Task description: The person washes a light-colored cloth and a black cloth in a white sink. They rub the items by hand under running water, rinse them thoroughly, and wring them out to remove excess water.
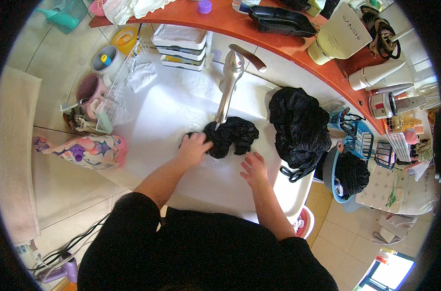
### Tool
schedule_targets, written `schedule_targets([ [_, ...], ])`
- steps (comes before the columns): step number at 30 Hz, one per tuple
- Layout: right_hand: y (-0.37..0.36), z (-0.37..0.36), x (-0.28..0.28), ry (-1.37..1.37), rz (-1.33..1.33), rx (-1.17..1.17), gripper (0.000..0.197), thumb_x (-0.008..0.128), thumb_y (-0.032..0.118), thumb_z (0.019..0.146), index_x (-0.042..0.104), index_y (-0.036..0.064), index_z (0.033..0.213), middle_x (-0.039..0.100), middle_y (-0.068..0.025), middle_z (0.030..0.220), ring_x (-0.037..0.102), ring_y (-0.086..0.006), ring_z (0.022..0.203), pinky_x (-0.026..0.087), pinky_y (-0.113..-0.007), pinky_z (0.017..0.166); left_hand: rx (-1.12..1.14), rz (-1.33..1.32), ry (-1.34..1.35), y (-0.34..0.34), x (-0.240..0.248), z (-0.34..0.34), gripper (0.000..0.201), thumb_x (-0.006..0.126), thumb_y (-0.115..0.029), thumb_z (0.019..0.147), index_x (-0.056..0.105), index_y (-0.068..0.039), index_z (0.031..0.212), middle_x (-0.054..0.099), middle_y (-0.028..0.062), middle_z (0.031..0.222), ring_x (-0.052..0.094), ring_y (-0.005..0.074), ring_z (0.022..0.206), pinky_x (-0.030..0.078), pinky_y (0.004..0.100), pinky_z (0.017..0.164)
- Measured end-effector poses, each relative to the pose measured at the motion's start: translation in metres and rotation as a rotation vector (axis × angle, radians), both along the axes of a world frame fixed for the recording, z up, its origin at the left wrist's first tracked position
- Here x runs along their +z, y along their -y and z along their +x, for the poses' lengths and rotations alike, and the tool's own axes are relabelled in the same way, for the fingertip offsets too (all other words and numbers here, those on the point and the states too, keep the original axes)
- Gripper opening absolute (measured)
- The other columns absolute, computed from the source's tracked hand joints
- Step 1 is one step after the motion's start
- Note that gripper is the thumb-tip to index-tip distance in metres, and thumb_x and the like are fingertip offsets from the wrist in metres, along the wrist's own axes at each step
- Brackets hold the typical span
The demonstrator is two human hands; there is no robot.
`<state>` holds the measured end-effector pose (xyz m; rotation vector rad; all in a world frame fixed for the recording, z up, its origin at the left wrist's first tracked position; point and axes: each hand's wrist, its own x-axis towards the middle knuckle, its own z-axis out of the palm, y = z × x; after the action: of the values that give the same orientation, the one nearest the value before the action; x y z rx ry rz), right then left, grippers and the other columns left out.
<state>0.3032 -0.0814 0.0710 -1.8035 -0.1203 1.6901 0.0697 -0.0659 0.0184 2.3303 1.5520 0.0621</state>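
Observation:
A wet black cloth (230, 137) lies bunched in the white sink (152, 121), under the spout of the metal faucet (233, 72). Water seems to run from the spout onto it. My left hand (195, 148) is on the cloth's left end, its fingers curled into the fabric. Just below the cloth's right end is my right hand (254, 169), fingers spread and holding nothing. A larger heap of black clothing (300, 128) rests on the sink's right rim, with a strap hanging from it.
A wire rack (121, 92) with cups stands left, above a colourful detergent pouch (92, 151). Stacked soap trays (179, 41) sit behind the sink. An orange-red shelf (191, 18) carries bottles and tubes. At right, a blue basin (330, 169) contains dark clothes.

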Motion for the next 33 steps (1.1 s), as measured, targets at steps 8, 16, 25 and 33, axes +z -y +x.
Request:
schedule_targets([
  [8, -0.011, -0.015, 0.001, -0.492, -0.003, -0.077, 0.062, 0.045, 0.056, 0.083, 0.041, 0.0143, 0.128, 0.046, -0.0134, 0.124, 0.045, -0.0311, 0.114, 0.034, -0.054, 0.092, 0.238, -0.325, 0.971, 0.007, 0.038, 0.075, 0.029, 0.064, -0.015, 0.061, 0.059, 0.000, 0.086, 0.054, 0.0135, 0.084, 0.054, 0.0272, 0.082, 0.043, 0.0382, 0.075],
  [16, -0.001, -0.029, -0.035, -0.472, 0.579, 0.019, 0.036, 0.054, 0.045, 0.081, 0.060, 0.0130, 0.096, 0.059, -0.0043, 0.100, 0.054, -0.0207, 0.098, 0.047, -0.035, 0.080, -0.259, 0.103, 0.891, 0.040, 0.099, 0.126, 0.027, 0.067, -0.030, 0.064, 0.054, -0.007, 0.060, 0.051, 0.0077, 0.066, 0.053, 0.0261, 0.063, 0.044, 0.0378, 0.056],
  [25, -0.012, -0.013, 0.018, -0.388, 0.236, -0.120, 0.043, 0.065, 0.025, 0.074, 0.051, 0.0100, 0.111, 0.056, -0.0071, 0.104, 0.052, -0.0261, 0.098, 0.041, -0.043, 0.086, 0.400, 0.155, -0.019, -0.030, 0.019, -0.018, 0.024, 0.064, -0.026, 0.070, 0.067, -0.008, 0.085, 0.056, 0.0183, 0.106, 0.050, 0.0318, 0.103, 0.039, 0.0479, 0.084],
  [33, -0.002, 0.005, -0.001, 0.495, 0.333, 0.113, 0.063, 0.066, 0.028, 0.077, 0.035, 0.0104, 0.129, 0.052, -0.0059, 0.110, 0.047, -0.0242, 0.103, 0.043, -0.047, 0.078, 0.006, -0.167, -0.099, -0.004, 0.039, 0.000, 0.058, 0.064, -0.026, 0.074, 0.044, -0.021, 0.129, 0.035, 0.0156, 0.133, 0.037, 0.0346, 0.119, 0.035, 0.0517, 0.090],
])
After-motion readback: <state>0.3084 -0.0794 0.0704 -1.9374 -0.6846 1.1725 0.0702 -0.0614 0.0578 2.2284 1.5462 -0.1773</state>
